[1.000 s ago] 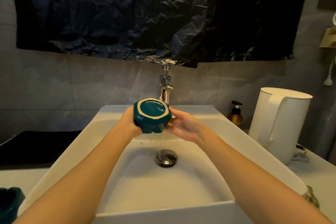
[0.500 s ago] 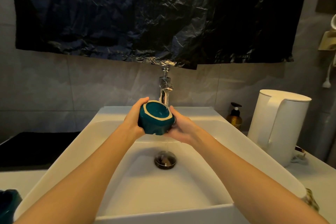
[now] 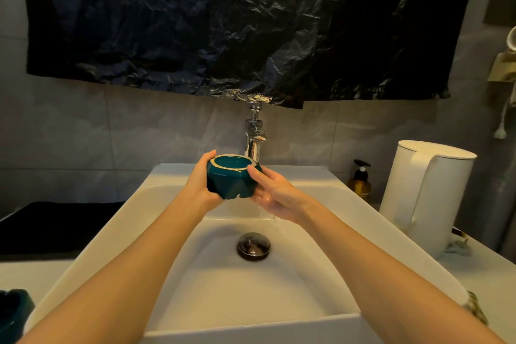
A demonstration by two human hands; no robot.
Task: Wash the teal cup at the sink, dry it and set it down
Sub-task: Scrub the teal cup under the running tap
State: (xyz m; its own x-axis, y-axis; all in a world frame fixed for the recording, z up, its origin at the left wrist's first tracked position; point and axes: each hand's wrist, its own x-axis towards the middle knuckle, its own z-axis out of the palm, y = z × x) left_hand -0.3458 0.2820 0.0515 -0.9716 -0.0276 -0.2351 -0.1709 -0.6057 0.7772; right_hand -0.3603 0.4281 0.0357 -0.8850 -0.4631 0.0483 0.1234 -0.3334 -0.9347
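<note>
The teal cup (image 3: 231, 178) is upside down, its pale-ringed base facing up, held over the white sink (image 3: 178, 198) just in front of the chrome tap (image 3: 253, 138). My left hand (image 3: 199, 186) grips its left side with the thumb over the base edge. On the cup's right side, my right hand (image 3: 272, 194) has its thumb pressed on the wall and its palm cupped beneath. Water dribbles off my right hand into the basin. The cup's mouth is hidden.
A dark drain plug (image 3: 254, 246) sits in the basin. A white kettle (image 3: 427, 193) and an amber pump bottle (image 3: 361, 184) stand to the right. A black mat (image 3: 55, 226) lies on the left counter, and another teal object (image 3: 11, 313) sits at the lower left corner.
The cup has tipped from base-toward-me to base-up. My right hand has closed in from just beside the cup to hold its right side.
</note>
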